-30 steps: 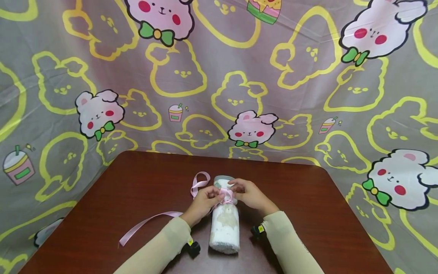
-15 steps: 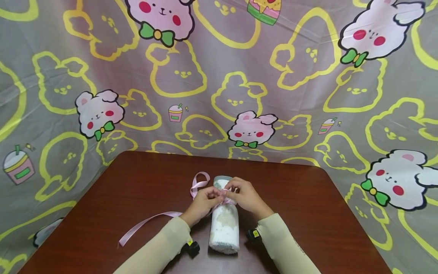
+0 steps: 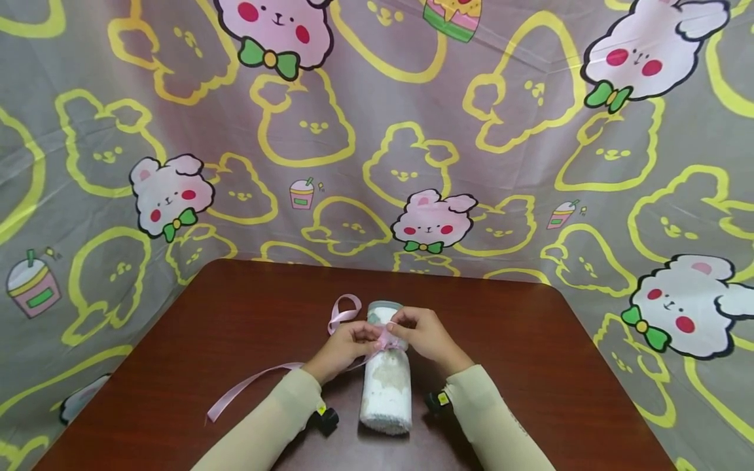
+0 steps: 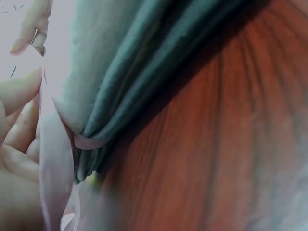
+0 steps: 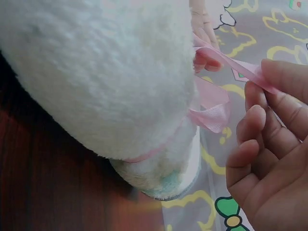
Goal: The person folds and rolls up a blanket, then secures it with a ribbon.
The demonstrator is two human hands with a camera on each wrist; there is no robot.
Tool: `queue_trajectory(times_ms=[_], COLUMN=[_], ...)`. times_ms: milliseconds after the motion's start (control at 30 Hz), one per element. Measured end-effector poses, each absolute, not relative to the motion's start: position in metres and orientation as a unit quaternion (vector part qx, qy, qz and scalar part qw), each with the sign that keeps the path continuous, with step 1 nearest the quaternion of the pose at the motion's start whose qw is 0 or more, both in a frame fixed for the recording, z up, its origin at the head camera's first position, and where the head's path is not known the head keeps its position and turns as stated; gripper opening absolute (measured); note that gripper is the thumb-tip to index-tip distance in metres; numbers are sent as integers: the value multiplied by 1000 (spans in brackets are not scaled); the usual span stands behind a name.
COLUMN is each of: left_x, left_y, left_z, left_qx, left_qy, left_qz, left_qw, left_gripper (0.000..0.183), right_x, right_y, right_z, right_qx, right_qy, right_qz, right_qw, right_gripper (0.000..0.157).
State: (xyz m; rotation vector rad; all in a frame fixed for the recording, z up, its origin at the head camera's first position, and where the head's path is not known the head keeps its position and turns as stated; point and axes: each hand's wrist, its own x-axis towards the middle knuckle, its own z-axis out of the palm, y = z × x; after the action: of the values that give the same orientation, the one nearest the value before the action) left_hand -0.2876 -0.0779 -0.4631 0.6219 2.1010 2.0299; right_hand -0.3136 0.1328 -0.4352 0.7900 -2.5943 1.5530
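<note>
A white fluffy roll of cloth [image 3: 387, 386] with beige patches stands out in the middle of the head view, lying lengthwise. Pink ribbon [image 5: 211, 118] is tied round it near its far end, with a loop standing up at the knot. My right hand [image 3: 432, 337] pinches a stretch of that ribbon between thumb and forefinger, clearest in the right wrist view. From the left side, my left hand [image 3: 338, 350] pinches the ribbon by the knot. In the left wrist view, grey-green folds [image 4: 125, 82] of the roll's other side are gathered under the ribbon band.
A long ribbon tail [image 3: 247, 386] trails over the brown table [image 3: 265, 307] to the left. Another ribbon loop [image 3: 344, 311] lies beside the roll's far end. Behind the table hangs a grey curtain [image 3: 353, 150] printed with rabbits and yellow outlines.
My right hand has moved inward from the roll's right edge to the ribbon at the knot. Both hands' fingertips met there, and the left hand has since drawn slightly to the left.
</note>
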Motion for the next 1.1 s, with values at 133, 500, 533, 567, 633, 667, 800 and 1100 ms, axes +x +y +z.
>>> queue_trajectory(times_ms=[133, 500, 533, 567, 633, 667, 800, 1100], left_x=[-290, -308, -308, -309, -309, -310, -313, -317], left_y=[-76, -87, -92, -96, -102, -104, -104, -96], left_z=[-466, -479, -475, -472, -469, -469, -468, -469], left_qx=[212, 227, 229, 230, 223, 219, 225, 279], left_qy=[690, 735, 760, 785, 834, 858, 921, 925], left_qz=[689, 638, 608, 575, 503, 461, 315, 238], left_qw=[66, 38, 19, -5, -42, -55, -56, -100], left_gripper=[20, 23, 22, 20, 20, 22, 33, 8], right_x=[-314, -311, -310, -309, -308, -307, -307, -304], right_y=[133, 127, 127, 127, 126, 127, 127, 121], right_z=[-436, -443, -443, -443, -443, -443, -444, -443], right_qx=[256, 290, 294, 300, 312, 316, 330, 338], right_qy=[-839, -876, -877, -878, -880, -881, -880, -892], right_qz=[480, 384, 376, 370, 351, 342, 323, 271], right_qw=[-26, 33, 43, 54, 77, 85, 112, 128], right_gripper=[15, 11, 11, 10, 8, 8, 9, 9])
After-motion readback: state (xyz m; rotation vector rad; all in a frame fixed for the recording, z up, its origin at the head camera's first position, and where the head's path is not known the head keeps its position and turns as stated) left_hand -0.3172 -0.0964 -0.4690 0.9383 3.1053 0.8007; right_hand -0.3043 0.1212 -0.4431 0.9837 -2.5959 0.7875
